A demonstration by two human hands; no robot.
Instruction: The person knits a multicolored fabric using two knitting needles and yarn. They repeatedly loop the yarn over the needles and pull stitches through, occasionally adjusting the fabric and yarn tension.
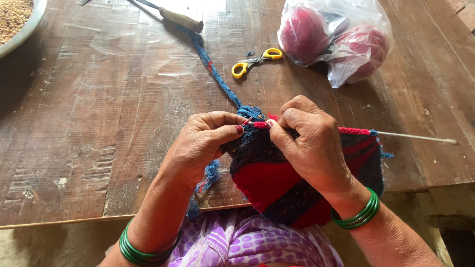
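Head view looked down on a person knitting at the near edge of a worn wooden table (99, 123). The left hand (205, 141) was closed, thumb and forefinger pinching the top edge of the knitting (277, 183) and the needle tip there. The right hand (309, 143) was likewise drawn together, its fingertips nipping red yarn at the same spot, so that the two hands nearly touched over the stitches. A thin needle (420, 137) ran out to the right from under the right hand, its end clear of the fabric.

The piece itself hung from the hands over the table's near edge toward the lap, a broad panel of red and dark blue bands. Judging by its size, a good part of the fabric was already made; the top row was on the needle, so the work was not bound off. How much more was meant to be added could not be told.

A blue strand (217, 79) led from the work away across the table toward a wooden-handled tool (180, 20) at the far side. Yellow-handled scissors (257, 60) lay just beyond the hands. Farther right sat a clear bag (336, 39) with two red yarn balls, apparently unused. A metal bowl (29, 24) of grain showed at the far left corner.
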